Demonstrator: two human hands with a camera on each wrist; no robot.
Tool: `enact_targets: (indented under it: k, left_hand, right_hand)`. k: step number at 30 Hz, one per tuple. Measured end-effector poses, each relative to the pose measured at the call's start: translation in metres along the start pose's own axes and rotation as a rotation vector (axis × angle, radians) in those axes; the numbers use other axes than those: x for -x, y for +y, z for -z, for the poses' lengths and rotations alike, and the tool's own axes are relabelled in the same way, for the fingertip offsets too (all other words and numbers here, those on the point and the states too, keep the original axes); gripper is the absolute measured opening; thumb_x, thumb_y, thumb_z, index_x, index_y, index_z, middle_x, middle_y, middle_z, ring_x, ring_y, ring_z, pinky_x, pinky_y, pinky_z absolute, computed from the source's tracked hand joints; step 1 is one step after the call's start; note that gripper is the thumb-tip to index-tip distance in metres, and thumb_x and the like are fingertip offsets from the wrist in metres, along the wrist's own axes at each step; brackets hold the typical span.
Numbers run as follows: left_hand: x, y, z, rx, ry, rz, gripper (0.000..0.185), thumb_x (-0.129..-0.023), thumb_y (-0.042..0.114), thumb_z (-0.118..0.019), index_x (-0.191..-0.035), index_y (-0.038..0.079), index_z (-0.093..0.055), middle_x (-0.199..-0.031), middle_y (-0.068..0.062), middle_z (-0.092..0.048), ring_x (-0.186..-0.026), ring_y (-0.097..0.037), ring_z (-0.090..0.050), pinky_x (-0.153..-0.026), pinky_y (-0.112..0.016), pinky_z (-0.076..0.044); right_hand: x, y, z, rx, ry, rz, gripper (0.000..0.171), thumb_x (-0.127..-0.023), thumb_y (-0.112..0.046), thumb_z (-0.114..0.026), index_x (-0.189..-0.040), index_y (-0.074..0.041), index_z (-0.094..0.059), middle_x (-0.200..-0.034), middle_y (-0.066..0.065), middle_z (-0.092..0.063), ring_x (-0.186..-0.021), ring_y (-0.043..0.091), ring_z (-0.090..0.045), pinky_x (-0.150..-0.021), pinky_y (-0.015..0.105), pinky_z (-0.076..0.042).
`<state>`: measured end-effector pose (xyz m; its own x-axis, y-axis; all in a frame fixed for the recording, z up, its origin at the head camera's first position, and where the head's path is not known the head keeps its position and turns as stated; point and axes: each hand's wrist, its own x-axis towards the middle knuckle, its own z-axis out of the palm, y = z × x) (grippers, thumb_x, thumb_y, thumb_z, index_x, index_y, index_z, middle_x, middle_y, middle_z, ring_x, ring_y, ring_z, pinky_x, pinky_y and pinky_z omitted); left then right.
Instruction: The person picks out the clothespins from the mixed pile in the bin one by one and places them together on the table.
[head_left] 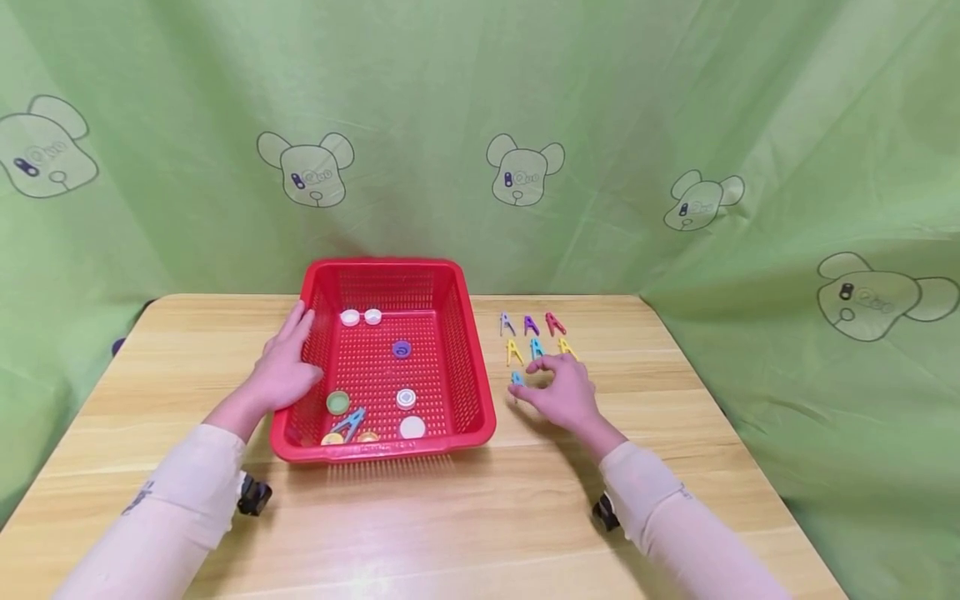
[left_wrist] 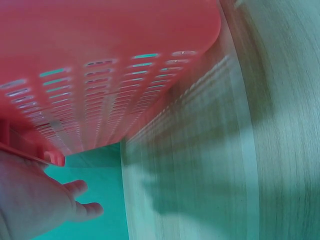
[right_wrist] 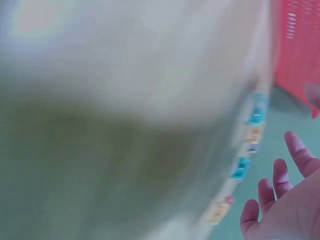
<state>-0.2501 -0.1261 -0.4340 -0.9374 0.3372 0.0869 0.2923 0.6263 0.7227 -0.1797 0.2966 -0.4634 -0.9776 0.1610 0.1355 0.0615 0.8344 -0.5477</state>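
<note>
Your worktop (head_left: 675,433) is light wood-grain, smooth with a slight sheen near the front edge. The basket (head_left: 480,392) is red plastic, perforated walls and floor, semi-gloss. The clips (head_left: 534,337) are small coloured plastic, as are the bottle caps (head_left: 406,398) inside the basket. The backdrop (head_left: 615,100) is green cloth, matt and creased. Your sleeves (head_left: 187,492) are soft matt fabric.

Pale pink long sleeves, bare hands, black wrist-mounted cameras

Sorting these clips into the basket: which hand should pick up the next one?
Right. The right hand hovers at the small blue plastic clip; the left hand rests on the red plastic basket wall.
</note>
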Motion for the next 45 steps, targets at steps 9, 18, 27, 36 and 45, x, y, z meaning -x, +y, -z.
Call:
enact_targets:
  k: [9,18,27,36,45]
  left_hand:
    - [0.001,-0.001,0.001,0.002,-0.003,0.009,0.096,-0.080,0.001,-0.061,-0.160,0.004,-0.008,-0.166,-0.003,0.013,-0.144,-0.053,-0.003,-0.105,-0.075,-0.016]
    - [-0.001,0.001,0.000,-0.007,-0.006,0.009,0.096,-0.080,0.002,-0.060,-0.160,0.005,-0.008,-0.166,-0.003,0.013,-0.143,-0.054,-0.004,-0.104,-0.076,-0.017]
    - [0.000,0.002,0.002,-0.014,-0.010,0.007,0.095,-0.080,0.002,-0.060,-0.160,0.002,-0.008,-0.166,-0.005,0.013,-0.143,-0.056,-0.004,-0.106,-0.076,-0.013]
    - [-0.001,0.001,0.001,-0.011,-0.013,0.011,0.095,-0.081,0.002,-0.060,-0.160,0.004,-0.007,-0.166,-0.004,0.014,-0.144,-0.054,-0.003,-0.106,-0.075,-0.016]
    - [0.000,0.000,0.001,-0.012,-0.016,0.010,0.095,-0.081,0.002,-0.060,-0.160,0.003,-0.007,-0.166,-0.004,0.014,-0.143,-0.055,-0.003,-0.106,-0.075,-0.014]
  right_hand:
    - [-0.007,-0.042,0.015,-0.121,0.041,0.155,0.044,-0.079,-0.036,-0.082,-0.115,-0.014,-0.070,-0.119,0.008,-0.058,-0.115,0.032,-0.050,-0.093,0.053,-0.041]
    - [0.002,-0.094,0.012,-0.106,0.055,0.313,0.028,-0.079,-0.036,-0.083,-0.098,-0.019,-0.073,-0.109,-0.001,-0.061,-0.113,0.023,-0.050,-0.096,0.053,-0.038]
    - [0.010,-0.143,-0.002,0.029,-0.128,0.302,0.028,-0.080,-0.045,-0.081,-0.098,-0.024,-0.076,-0.110,-0.004,-0.057,-0.109,0.017,-0.048,-0.091,0.048,-0.041]
    - [0.013,-0.176,-0.023,0.131,-0.283,0.290,0.038,-0.076,-0.055,-0.079,-0.101,-0.026,-0.075,-0.113,-0.003,-0.057,-0.110,0.019,-0.046,-0.089,0.045,-0.037]
    - [0.016,-0.194,-0.048,0.205,-0.334,0.271,0.044,-0.071,-0.057,-0.081,-0.102,-0.027,-0.073,-0.105,-0.005,-0.056,-0.103,0.017,-0.044,-0.083,0.042,-0.037]
